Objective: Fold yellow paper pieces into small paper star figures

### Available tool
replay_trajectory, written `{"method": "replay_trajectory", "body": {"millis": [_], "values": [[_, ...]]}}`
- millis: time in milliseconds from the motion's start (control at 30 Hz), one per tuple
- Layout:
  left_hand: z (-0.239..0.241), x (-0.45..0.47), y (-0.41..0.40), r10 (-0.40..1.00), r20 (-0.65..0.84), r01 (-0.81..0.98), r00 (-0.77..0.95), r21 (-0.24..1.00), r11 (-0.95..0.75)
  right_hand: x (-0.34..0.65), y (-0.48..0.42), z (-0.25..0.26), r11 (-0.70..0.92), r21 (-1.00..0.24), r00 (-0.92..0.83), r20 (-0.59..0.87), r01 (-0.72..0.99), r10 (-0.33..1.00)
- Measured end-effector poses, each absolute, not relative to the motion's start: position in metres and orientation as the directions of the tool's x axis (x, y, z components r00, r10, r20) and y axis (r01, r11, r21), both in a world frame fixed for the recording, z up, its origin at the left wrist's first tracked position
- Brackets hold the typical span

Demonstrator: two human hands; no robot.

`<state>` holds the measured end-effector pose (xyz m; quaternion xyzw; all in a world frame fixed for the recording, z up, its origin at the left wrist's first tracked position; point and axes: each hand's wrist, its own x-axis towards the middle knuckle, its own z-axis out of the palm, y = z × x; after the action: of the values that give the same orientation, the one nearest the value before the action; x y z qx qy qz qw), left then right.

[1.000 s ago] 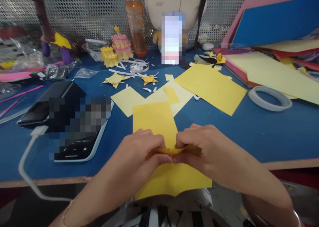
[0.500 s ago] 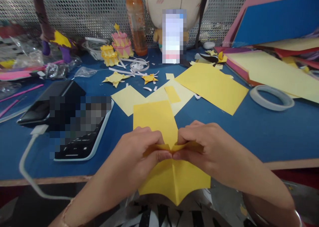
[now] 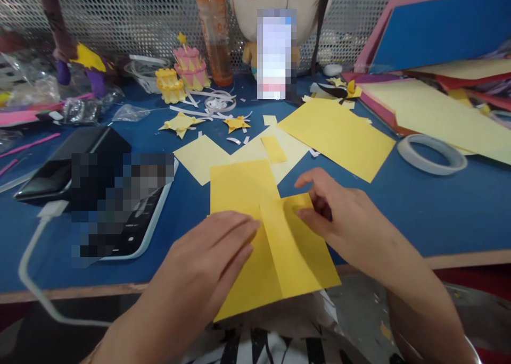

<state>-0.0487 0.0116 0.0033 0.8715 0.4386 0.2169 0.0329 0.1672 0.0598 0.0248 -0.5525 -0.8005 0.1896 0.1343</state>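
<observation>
A creased yellow sheet of paper (image 3: 281, 247) lies before me, its near end reaching past the table's front edge. A fold runs down its middle, and the right half bends upward. My left hand (image 3: 215, 252) rests on the left half with fingers stretched out. At the upper right corner is my right hand (image 3: 325, 204), its thumb against the sheet and its index finger apart from the thumb; the other fingers curl in. Another yellow piece (image 3: 239, 185) lies flat just beyond, partly covered by the creased sheet.
Farther back are pale yellow paper (image 3: 203, 156), a large yellow sheet (image 3: 339, 135), folded stars (image 3: 181, 123) and paper strips. A tape roll (image 3: 431, 154) sits right. A phone (image 3: 147, 231) and a cabled black device (image 3: 48, 175) stand left. A bottle (image 3: 215, 39) is behind.
Both hands were pinching the sheet together at its middle. They have moved apart, the left flattening onto the paper and the right shifting to the upper right corner. The sheet has opened out.
</observation>
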Motion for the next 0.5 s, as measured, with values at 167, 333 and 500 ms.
{"method": "replay_trajectory", "body": {"millis": [167,333,500], "values": [[0.0013,-0.0507,0.0061,0.721,0.292,0.723,0.629,0.121,-0.680,0.1665,0.0578,0.0226,0.303,-0.424,-0.347,-0.028,0.854,0.938],[0.0011,-0.0505,0.0091,0.710,0.304,0.725,0.635,0.082,-0.684,0.1696,0.0564,0.0226,0.309,-0.423,-0.366,-0.058,0.852,0.929],[0.0016,-0.0510,0.0089,0.713,0.296,0.718,0.636,0.113,-0.687,0.1707,0.0573,0.0228,0.321,-0.451,-0.383,-0.049,0.833,0.923]]}}
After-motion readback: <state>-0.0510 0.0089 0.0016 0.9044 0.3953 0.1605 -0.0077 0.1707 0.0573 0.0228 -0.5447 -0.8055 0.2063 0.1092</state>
